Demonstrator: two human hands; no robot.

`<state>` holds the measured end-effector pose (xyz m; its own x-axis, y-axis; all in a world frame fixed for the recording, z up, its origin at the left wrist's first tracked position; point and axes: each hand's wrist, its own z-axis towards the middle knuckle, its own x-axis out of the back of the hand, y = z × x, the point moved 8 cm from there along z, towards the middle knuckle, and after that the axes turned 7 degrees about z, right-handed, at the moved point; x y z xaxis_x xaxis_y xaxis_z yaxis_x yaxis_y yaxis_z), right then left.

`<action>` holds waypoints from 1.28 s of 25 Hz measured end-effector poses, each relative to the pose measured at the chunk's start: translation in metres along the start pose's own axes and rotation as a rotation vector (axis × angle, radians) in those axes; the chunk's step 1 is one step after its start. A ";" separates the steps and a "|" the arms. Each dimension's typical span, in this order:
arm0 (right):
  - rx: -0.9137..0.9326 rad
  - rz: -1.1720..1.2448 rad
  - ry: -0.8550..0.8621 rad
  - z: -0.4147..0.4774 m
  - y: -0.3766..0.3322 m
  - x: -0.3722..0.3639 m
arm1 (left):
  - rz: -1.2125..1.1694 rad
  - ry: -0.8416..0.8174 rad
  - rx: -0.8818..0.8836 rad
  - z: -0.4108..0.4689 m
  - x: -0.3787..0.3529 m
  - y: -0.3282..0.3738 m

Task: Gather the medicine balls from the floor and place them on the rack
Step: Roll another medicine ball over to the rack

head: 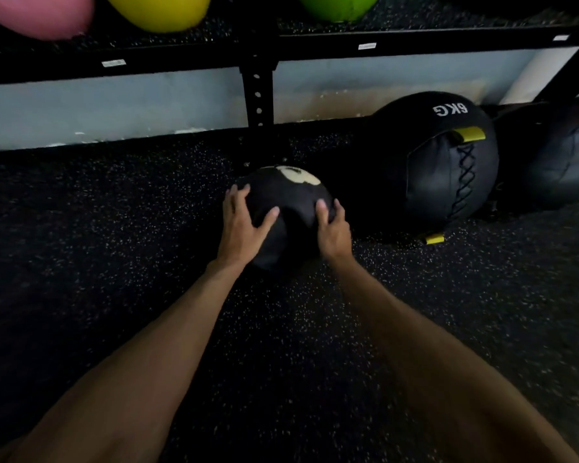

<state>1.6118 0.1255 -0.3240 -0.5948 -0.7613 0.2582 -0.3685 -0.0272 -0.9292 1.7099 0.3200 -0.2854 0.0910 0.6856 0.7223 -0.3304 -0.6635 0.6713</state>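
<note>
Both hands are on one ball (head view, the only one).

- Left hand [239, 225]: fingers spread wide over the near-left curve of the small black medicine ball [291, 195], thumb splayed toward its middle.
- Right hand [333, 232]: cupped on the ball's right side, fingers curled and close together.
- The ball appears to rest on the floor [114, 228], just in front of the rack [258, 55] upright. It has a worn pale patch on top.

Step in hand, by my reading: settling the grip before the lift. Palms sit high, so slide them lower, toward the ball's widest part (a top-side hold may slip). Squeeze evenly and lift close to the body.

Surface: dark rubber flooring with pale flecks. It looks grippy, so a roll seems unlikely.

Room:
- 6KG ball [442, 168] with yellow tabs lies just right of the small one.
- Another dark ball [562, 162] lies beyond it, and both are on the floor.
- The shelf above carries a pink ball [37, 11], a yellow ball [157, 8] and a green ball [338, 6].
- Pale wall [114, 105] behind.
</note>
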 end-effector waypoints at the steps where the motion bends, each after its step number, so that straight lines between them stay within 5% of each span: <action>1: -0.068 0.011 0.057 0.005 0.000 0.006 | 0.055 -0.014 -0.052 0.008 -0.009 0.008; 7: 0.154 -0.178 0.073 -0.003 -0.008 0.005 | 0.293 -0.033 -0.058 0.042 -0.044 0.045; 9: 0.121 -0.198 0.054 0.019 -0.009 0.013 | 0.297 0.015 -0.156 0.027 -0.051 0.051; 14: -0.005 -0.203 0.007 0.078 -0.016 0.038 | 0.253 -0.159 -0.261 0.051 -0.078 0.060; 18: 0.025 -0.094 0.091 0.054 -0.010 0.030 | 0.328 -0.156 -0.109 0.070 -0.072 0.056; 22: 0.061 -0.137 -0.004 0.035 -0.008 0.024 | 0.335 -0.098 -0.002 0.064 -0.055 0.061; 27: -0.002 -0.348 -0.067 -0.025 -0.043 0.053 | 0.404 -0.247 0.059 0.028 -0.005 0.086; 32: -0.141 -0.590 -0.271 -0.148 -0.144 0.136 | 0.436 -0.579 -0.087 -0.045 0.089 0.222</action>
<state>1.4777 0.1218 -0.1156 -0.0709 -0.7810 0.6205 -0.6781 -0.4185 -0.6042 1.6021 0.2477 -0.0799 0.4081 0.0800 0.9094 -0.5215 -0.7972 0.3041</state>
